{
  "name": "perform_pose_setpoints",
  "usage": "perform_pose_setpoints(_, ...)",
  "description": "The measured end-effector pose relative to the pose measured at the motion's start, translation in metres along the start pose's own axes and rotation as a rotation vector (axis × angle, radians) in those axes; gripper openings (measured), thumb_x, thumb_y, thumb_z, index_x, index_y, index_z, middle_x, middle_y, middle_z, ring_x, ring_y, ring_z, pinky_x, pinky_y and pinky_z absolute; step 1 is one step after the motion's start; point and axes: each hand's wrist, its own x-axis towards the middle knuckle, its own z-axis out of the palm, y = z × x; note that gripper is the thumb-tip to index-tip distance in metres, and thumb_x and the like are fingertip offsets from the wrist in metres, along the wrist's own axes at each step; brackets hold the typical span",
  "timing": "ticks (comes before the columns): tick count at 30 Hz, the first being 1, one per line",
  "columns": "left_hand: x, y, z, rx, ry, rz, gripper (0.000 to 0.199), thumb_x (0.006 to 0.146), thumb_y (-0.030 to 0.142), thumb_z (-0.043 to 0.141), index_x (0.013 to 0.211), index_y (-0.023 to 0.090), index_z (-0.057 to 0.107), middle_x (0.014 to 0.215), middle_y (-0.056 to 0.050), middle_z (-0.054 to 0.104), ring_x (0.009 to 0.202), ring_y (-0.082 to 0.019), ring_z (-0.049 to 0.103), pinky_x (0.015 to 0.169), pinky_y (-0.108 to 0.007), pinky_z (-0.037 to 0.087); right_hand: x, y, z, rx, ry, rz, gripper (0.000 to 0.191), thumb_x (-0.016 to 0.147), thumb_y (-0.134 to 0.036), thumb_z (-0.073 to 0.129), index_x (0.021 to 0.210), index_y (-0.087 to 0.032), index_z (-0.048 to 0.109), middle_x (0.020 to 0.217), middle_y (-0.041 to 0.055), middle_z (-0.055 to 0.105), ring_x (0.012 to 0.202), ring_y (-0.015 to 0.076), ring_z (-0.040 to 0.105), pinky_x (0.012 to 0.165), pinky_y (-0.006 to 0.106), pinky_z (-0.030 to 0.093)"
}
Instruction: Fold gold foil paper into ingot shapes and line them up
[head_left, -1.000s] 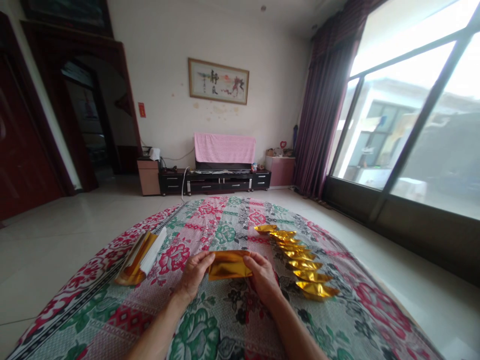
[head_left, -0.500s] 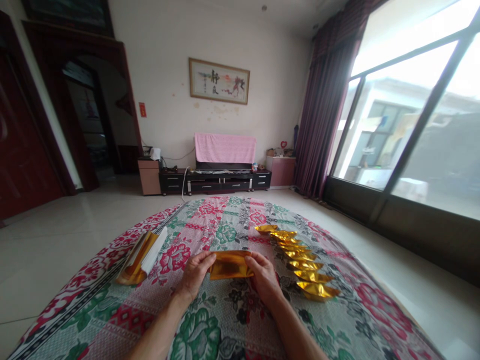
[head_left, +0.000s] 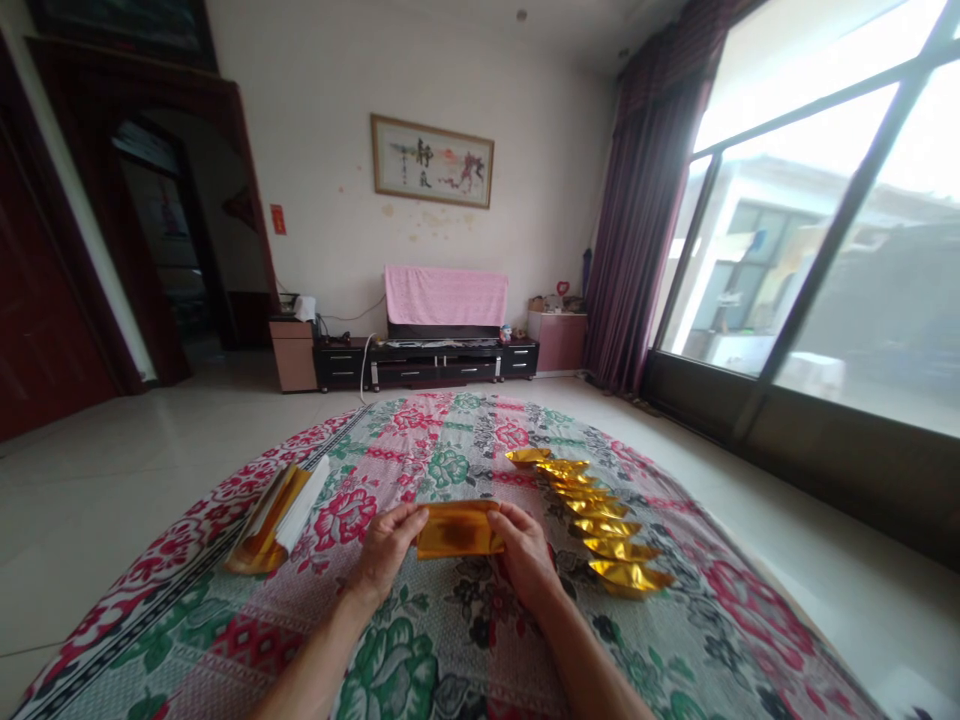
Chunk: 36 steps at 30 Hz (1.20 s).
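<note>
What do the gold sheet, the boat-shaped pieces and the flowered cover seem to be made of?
Gold sheet: probably foil-faced paper, smooth and shiny, given its metallic sheen.
Boat-shaped pieces: likely similar foil paper, glossy, with sharp creases and bright glints.
Flowered cover: apparently matte woven cloth, with a textured surface; fibre unclear.

I count two hands of mine, one left hand (head_left: 388, 545) and one right hand (head_left: 527, 545); one gold sheet (head_left: 460, 530) between them; at least seven gold paper boats (head_left: 607, 528), the far ones overlapping too closely for me to number exactly; one bundle of gold and white paper (head_left: 274, 520); one patterned cloth (head_left: 450, 610); beyond, one framed picture (head_left: 432, 160), one pink cover (head_left: 446, 295), one purple curtain (head_left: 637, 220) and one heart-shaped ornament (head_left: 562, 288).
</note>
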Motion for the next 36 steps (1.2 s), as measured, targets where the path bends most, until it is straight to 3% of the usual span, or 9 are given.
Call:
perform_pose_setpoints(7,-0.002,0.004,0.003,0.03,0.01,0.015,0.035,0.067,0.042,0.062,0.085,0.013,0.068,0.068,-0.003,0.067,0.063,-0.017,0.06,0.06,-0.025,0.045,-0.001,-0.003,0.0,-0.031,0.041,-0.02,0.032,0.07,-0.043,0.061,0.09,-0.019,0.066,0.082,0.0036,0.067,0.074,0.0192,0.06,0.07,0.029,0.046)
perform_pose_setpoints(36,0.0,-0.002,0.0,0.126,0.023,0.073,0.032,0.069,0.041,0.06,0.083,0.013,0.068,0.059,-0.001,0.061,0.058,-0.015,0.054,0.059,-0.024,0.042,0.002,0.005,-0.005,0.007,0.083,-0.048,0.026,0.071,-0.038,0.063,0.087,-0.019,0.067,0.077,0.0022,0.066,0.068,0.0175,0.059,0.068,0.029,0.046)
